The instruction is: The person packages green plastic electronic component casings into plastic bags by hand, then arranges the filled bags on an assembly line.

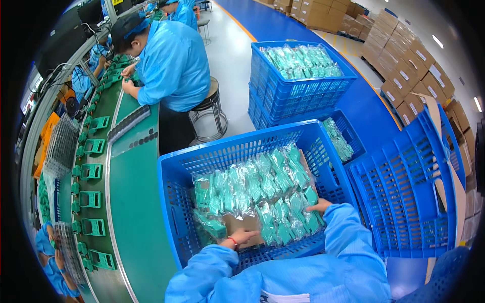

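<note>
White labels (404,76) are stuck on the brown boxes (386,48) at the back, but their print is too small to be read. A small yellow sign (117,2) is seen at the top left, and it is partly cut off.

Green parts in clear bags (283,219) are laid in two rows inside a big blue basket (174,202), with brown cardboard (235,222) under them. The front row is set between the two hands. Its left end is met by the pointing finger of the left hand (244,236); the other fingers are curled in. Its right end is met by the fingers of the right hand (319,205). Whether a bag is pinched by either hand cannot be told.
</note>
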{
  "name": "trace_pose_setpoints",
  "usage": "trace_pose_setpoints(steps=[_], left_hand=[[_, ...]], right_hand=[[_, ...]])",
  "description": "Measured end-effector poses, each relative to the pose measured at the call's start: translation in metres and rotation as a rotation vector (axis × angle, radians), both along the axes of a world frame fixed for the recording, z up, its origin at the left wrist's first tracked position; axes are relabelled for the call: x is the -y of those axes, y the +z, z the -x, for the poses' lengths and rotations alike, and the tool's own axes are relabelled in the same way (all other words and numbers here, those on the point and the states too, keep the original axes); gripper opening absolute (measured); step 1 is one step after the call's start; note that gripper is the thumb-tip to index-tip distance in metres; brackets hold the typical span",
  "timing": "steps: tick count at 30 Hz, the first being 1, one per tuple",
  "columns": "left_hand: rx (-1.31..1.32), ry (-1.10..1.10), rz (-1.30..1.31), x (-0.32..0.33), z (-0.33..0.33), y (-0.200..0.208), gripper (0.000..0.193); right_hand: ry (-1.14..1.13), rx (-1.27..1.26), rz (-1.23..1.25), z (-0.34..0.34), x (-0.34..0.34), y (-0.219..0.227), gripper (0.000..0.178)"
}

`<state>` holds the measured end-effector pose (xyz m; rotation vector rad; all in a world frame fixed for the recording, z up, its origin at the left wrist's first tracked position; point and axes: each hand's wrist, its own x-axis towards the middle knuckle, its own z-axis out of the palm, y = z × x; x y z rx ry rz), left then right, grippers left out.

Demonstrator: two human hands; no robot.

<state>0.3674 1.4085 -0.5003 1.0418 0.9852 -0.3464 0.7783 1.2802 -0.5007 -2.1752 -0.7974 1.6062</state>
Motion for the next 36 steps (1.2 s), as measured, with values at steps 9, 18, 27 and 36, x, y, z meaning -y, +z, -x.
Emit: trace_pose_setpoints(steps=[9,18,27,36], left_hand=[[0.131,0.428,0.162,0.016,-0.077,-0.041,0.064],[0.377,0.512,-0.222,0.019,-0.032,0.071,0.075],[0.434,0.838,-0.832,0.009,0.150,0.260,0.064],[0.218,1.555,-0.657,0.145,0.377,0.268,0.046]], right_hand=[[-0.335,-0.137,0.032,0.047,-0.013,0.006,0.068],[-0.450,-0.555,-0.268,0.068,-0.010,0.130,0.053],[-0.048,-0.655,-0.666,0.244,-0.110,0.272,0.062],[0.798,-0.565,-0.294,0.556,-0.202,0.298,0.060]])
